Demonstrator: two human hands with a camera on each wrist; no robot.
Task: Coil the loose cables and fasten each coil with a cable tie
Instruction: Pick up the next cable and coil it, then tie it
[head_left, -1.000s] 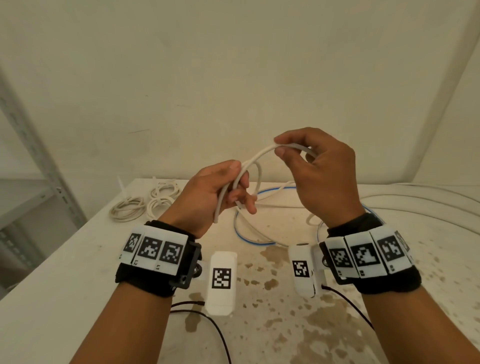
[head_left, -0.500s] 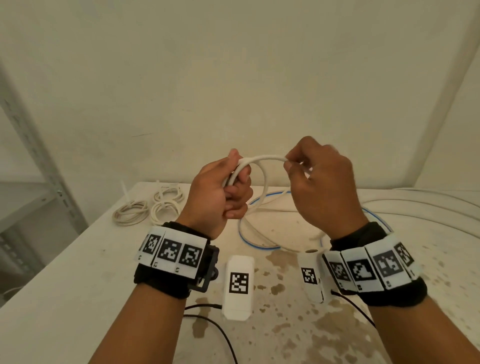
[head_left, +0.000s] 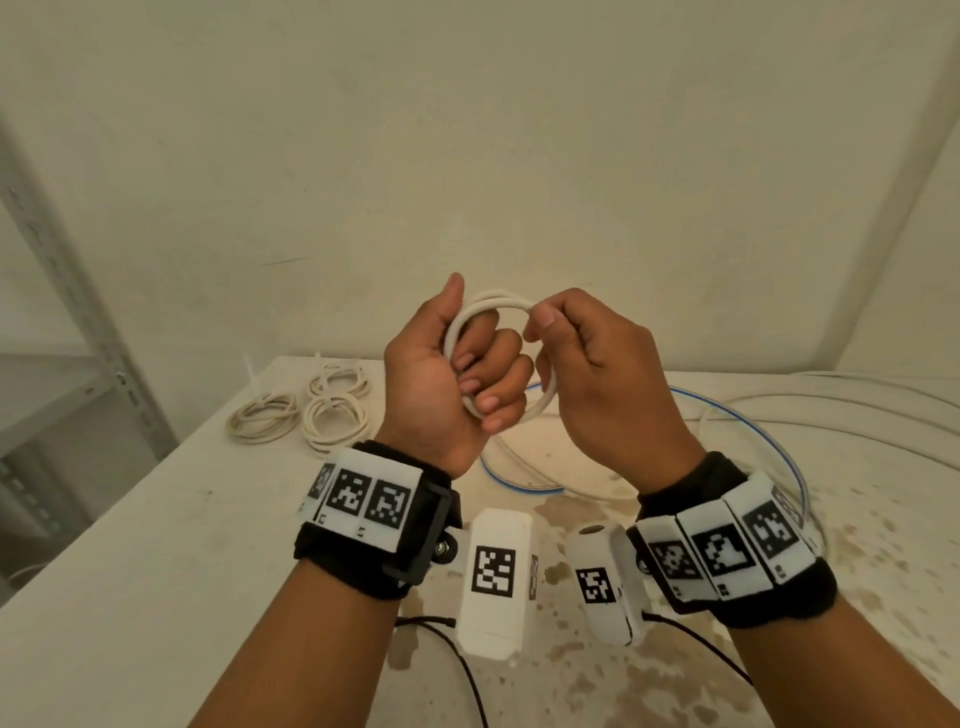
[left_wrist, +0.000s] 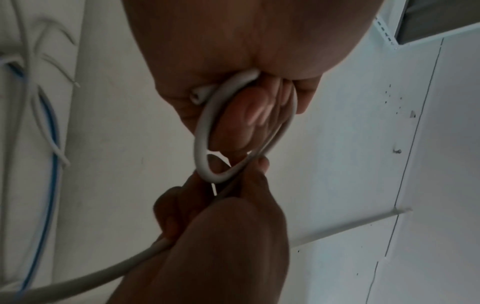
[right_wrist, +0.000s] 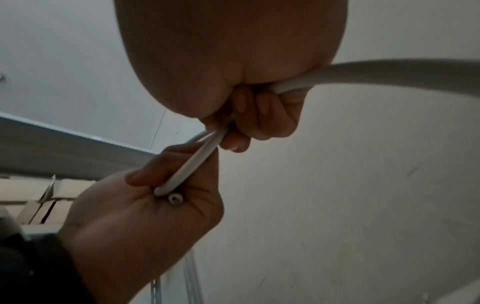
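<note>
A white cable (head_left: 493, 304) forms a small coil held up above the table. My left hand (head_left: 457, 374) grips the coil in its fist, thumb up; the cut cable end (left_wrist: 198, 96) sticks out of the palm. My right hand (head_left: 587, 374) pinches the coil's top right between thumb and fingers. In the left wrist view the loop (left_wrist: 205, 148) runs from the left palm to the right hand (left_wrist: 221, 222), and the cable's tail (left_wrist: 78, 281) trails off down-left. The right wrist view shows the cable (right_wrist: 389, 72) leaving the right hand (right_wrist: 254, 119) and the left hand (right_wrist: 161, 197) gripping the loop.
Three tied cream coils (head_left: 306, 410) lie at the table's (head_left: 130, 571) back left. A blue cable (head_left: 753, 431) and more loose white cable (head_left: 831, 400) lie behind the hands. A metal shelf upright (head_left: 67, 291) stands at the left; the wall is close behind.
Both hands rose and came closer together. The right hand laid another turn of cable onto the loop in the left fist, so the coil is tighter and smaller.
</note>
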